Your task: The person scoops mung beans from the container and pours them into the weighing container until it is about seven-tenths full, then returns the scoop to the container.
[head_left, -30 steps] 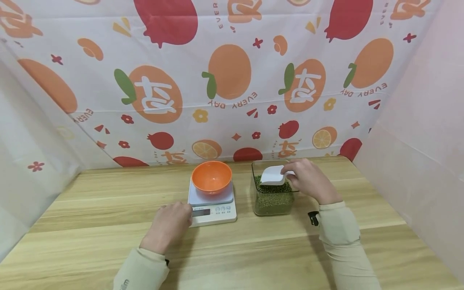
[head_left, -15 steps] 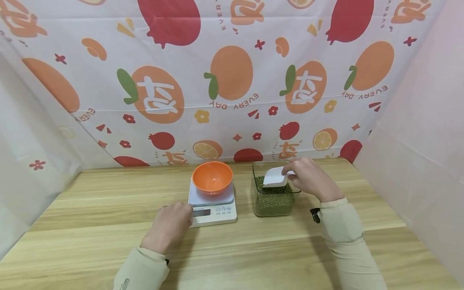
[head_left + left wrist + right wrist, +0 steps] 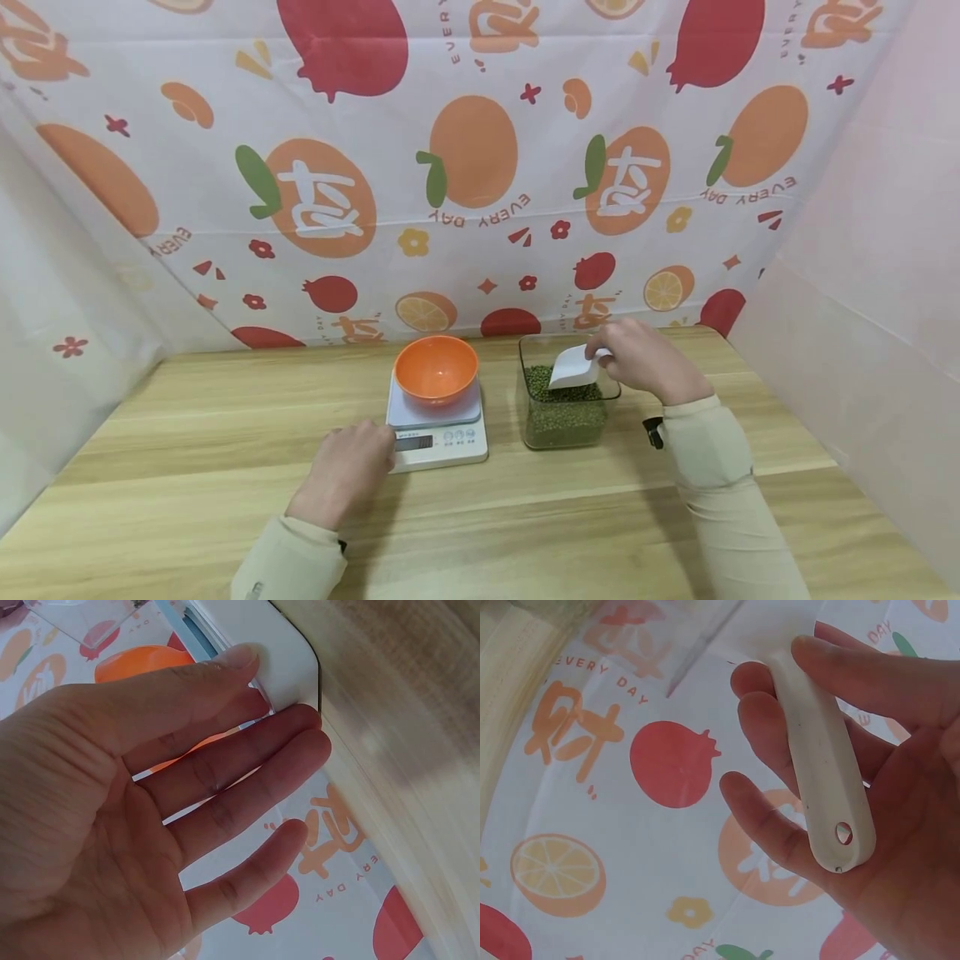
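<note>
My right hand (image 3: 637,358) holds a white scoop (image 3: 573,367) by its handle (image 3: 821,750), thumb on one side and fingers curled on the other. The scoop's blade tilts down inside a clear square container (image 3: 564,429), its front edge at the green mung beans (image 3: 538,383). My left hand (image 3: 351,465) is at the left front corner of a white kitchen scale (image 3: 442,450). In the left wrist view, the thumb and extended fingertips touch the scale's corner (image 3: 289,664). An orange bowl (image 3: 437,371) stands on the scale's platform.
The wooden table (image 3: 480,533) carries the scale and, to its right, the bean container. A fruit-print cloth (image 3: 480,167) hangs close behind them, and pale sheets (image 3: 862,292) flank the table on both sides.
The scoop has shifted slightly right inside the container and tilted more steeply, its front edge lower toward the beans. The left hand, scale and bowl stay in place.
</note>
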`<move>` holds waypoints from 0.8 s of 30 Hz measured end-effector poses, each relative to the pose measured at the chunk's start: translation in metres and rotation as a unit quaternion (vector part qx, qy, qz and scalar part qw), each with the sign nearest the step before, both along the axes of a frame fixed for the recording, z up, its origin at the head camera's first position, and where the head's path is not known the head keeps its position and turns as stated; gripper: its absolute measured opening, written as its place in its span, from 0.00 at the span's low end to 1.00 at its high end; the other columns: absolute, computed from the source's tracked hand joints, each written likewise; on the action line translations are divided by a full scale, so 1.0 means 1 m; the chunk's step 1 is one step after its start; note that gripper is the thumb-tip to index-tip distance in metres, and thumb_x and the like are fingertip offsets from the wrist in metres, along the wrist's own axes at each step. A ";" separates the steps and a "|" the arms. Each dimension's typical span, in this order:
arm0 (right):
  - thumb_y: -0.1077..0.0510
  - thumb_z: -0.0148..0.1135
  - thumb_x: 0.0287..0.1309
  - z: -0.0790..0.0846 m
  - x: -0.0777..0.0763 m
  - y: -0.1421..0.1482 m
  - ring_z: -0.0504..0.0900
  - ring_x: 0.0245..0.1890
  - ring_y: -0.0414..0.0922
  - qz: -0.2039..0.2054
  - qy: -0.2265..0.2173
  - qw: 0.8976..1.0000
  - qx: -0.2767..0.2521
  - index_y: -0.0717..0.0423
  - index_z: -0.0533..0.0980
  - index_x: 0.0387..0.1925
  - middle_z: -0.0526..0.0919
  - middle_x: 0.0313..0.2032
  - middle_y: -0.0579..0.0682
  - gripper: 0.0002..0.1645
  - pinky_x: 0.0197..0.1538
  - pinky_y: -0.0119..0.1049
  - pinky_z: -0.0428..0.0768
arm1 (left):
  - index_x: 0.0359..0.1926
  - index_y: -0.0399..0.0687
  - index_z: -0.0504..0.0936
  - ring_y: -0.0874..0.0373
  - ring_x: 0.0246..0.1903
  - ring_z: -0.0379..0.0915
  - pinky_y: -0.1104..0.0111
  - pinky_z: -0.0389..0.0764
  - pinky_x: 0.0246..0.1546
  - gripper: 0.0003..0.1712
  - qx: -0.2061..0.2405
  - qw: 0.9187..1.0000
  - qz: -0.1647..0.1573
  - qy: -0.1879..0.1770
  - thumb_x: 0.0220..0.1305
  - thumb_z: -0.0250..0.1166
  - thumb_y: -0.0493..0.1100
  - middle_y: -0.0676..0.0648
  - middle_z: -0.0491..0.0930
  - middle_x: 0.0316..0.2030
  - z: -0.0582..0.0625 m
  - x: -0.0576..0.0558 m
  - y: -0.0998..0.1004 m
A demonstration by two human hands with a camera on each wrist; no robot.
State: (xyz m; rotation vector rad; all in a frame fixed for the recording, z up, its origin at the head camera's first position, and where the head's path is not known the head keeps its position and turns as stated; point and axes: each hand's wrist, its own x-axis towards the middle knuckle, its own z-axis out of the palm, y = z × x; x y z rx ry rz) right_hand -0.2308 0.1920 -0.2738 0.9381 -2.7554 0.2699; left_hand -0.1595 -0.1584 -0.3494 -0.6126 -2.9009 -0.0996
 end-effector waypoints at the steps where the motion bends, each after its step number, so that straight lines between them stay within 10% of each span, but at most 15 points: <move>1: 0.74 0.54 0.38 0.001 0.000 -0.001 0.75 0.31 0.45 -0.001 -0.003 1.000 0.002 0.57 0.81 0.26 0.82 0.30 0.51 0.15 0.30 0.37 0.74 | 0.11 0.49 0.65 0.59 0.13 0.57 0.63 0.67 0.12 0.17 0.001 1.000 0.000 -0.001 0.43 0.63 0.32 0.52 0.62 0.10 0.000 0.001 0.000; 24: 0.73 0.55 0.41 0.023 0.003 -0.010 0.75 0.30 0.45 0.001 -0.043 0.998 0.055 0.57 0.81 0.24 0.81 0.30 0.52 0.13 0.30 0.37 0.76 | 0.11 0.50 0.67 0.59 0.13 0.57 0.63 0.67 0.11 0.16 0.009 1.000 -0.004 0.008 0.42 0.63 0.31 0.53 0.62 0.10 -0.001 0.001 -0.002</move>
